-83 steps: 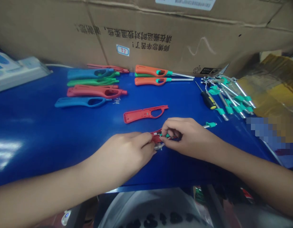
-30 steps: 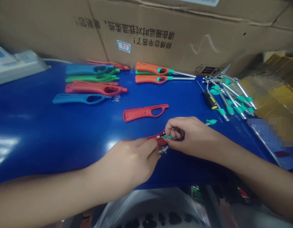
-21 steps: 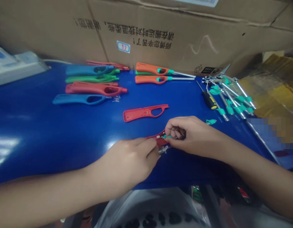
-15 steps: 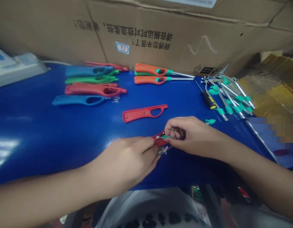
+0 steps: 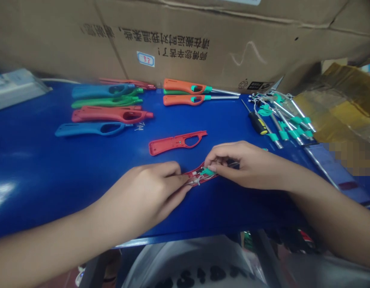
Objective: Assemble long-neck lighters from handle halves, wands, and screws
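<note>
My left hand (image 5: 156,190) is closed on the left end of a red lighter shell half (image 5: 207,181), with a small clear-and-white part (image 5: 195,182) at its fingertips. Over the shell's right end, my right hand (image 5: 235,164) pinches around a green trigger piece (image 5: 207,172) with thin wires. Some of the inner parts are covered by my fingers. The other red shell half (image 5: 177,143) lies just beyond, its hollow side up.
Blue, green and red lighter shells (image 5: 113,115) lie at the back left. Orange lighters (image 5: 185,100) with metal tubes are at the back middle. A screwdriver (image 5: 258,123) lies beside several metal tubes with green triggers (image 5: 293,125). A cardboard box (image 5: 143,24) stands behind.
The clear-and-white part has moved from below the shell's edge to over the shell, with my left fingers. My right hand stays at the green piece. The whole view has shifted slightly.
</note>
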